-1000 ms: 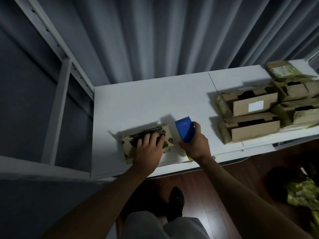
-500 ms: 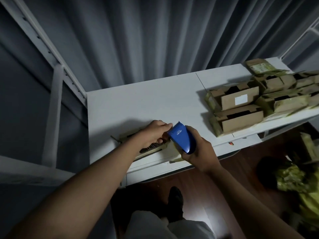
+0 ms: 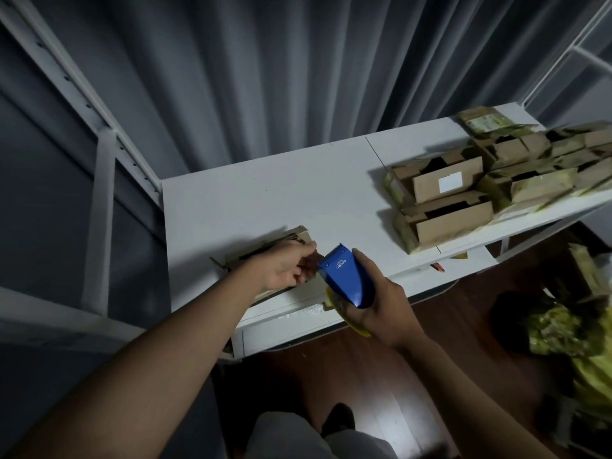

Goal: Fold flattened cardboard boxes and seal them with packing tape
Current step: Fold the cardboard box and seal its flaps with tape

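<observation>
Cardboard box on desk; left hand fingers curled on it; right hand fingers clamped round blue tape dispenser.

Both forearms are bare from the lower edge of the view up to the wrists; no sleeve shows on either one. The left hand and the right hand wear no gloves, and no ring or watch can be seen. Low in the view the person wears light grey trousers, the cloth looks soft and plain. Next to them is one dark shoe or slipper, too dim to tell which.
</observation>
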